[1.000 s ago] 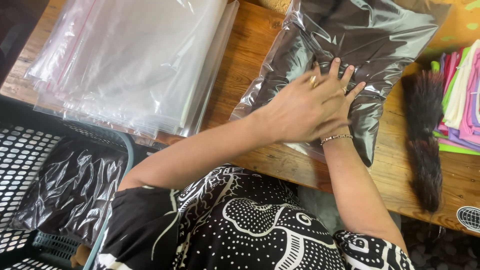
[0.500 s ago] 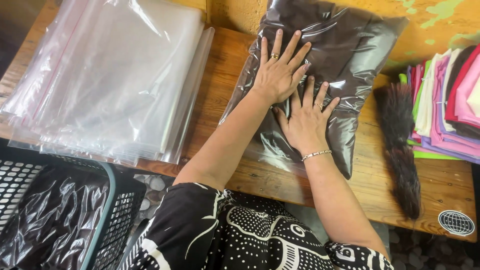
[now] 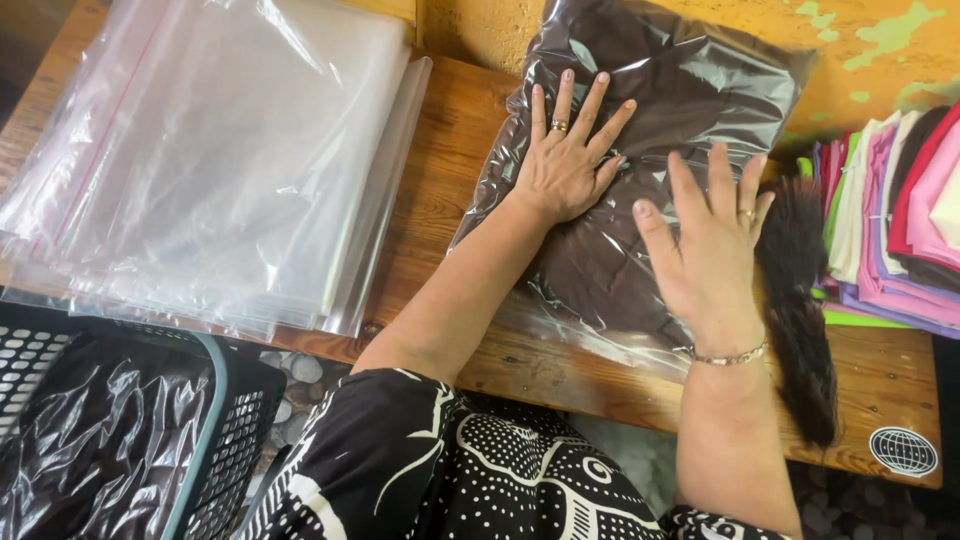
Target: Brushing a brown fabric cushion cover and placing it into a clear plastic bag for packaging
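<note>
plastic-bagged dark garment [image 3: 650,130] under flat hands [image 3: 640,215]

The left hand [image 3: 566,160] and right hand [image 3: 710,250], stacked a second ago, are now spreading apart, pressing flat side by side on the bagged dark garment [image 3: 655,90].

A thick stack of clear plastic bags [image 3: 215,160] fills the upper left of the frame, lying on the wooden desk [image 3: 450,190]. At the lower left a dark mesh basket [image 3: 225,440] holds a glossy bagged dark bundle [image 3: 95,450]. Along the right edge a pile of folded cloths in pink, purple, green and white [image 3: 900,230] lies beside a dark tuft of hair-like fibres [image 3: 805,320], with a round sticker [image 3: 903,451] at the lower right.
</note>
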